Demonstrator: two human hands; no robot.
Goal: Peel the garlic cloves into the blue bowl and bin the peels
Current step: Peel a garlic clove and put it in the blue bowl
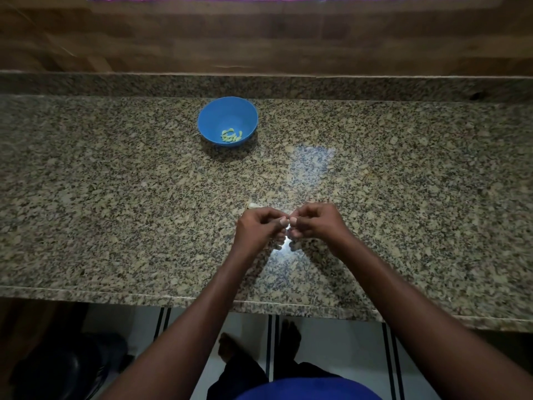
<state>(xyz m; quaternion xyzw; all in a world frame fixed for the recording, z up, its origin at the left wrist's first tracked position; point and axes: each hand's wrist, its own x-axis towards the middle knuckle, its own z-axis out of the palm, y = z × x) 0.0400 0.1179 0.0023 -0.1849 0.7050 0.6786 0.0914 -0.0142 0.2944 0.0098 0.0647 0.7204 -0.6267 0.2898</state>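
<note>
A blue bowl stands on the granite counter toward the back, with several pale peeled garlic cloves in its bottom. Nearer the front edge my left hand and my right hand meet fingertip to fingertip above the counter. Between them they pinch a small pale garlic clove, mostly hidden by the fingers. Another whitish clove or peel lies on the counter just beyond my left hand.
The granite counter runs the full width, with a raised ledge and a wooden wall behind. Its front edge crosses below my forearms. On the floor at lower left sits a dark bag-like object. My feet show below.
</note>
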